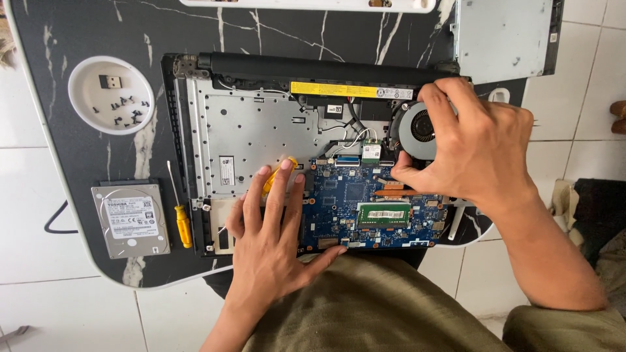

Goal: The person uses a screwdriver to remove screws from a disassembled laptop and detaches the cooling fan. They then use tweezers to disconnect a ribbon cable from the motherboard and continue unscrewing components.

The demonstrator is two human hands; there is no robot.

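Hands (274,221) on opened laptop (306,156) — perhaps steadying.

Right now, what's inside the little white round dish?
The white dish holds a heap of small dark screws and one small black plug-in dongle. Nothing covers them, but they are too tiny to count.

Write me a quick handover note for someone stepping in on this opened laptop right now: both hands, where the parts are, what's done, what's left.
Left hand: flat on the opened laptop, a yellow-handled screwdriver under its fingers.
Right hand: fingers on the cooling fan, thumb by the copper heat pipe.
Parts: blue motherboard in the chassis with its memory module seated; hard drive and a second yellow screwdriver lie left on the table; loose screws sit in the round white dish.
Done: bottom cover off, drive out.
Left: fan, board and battery remain in place.
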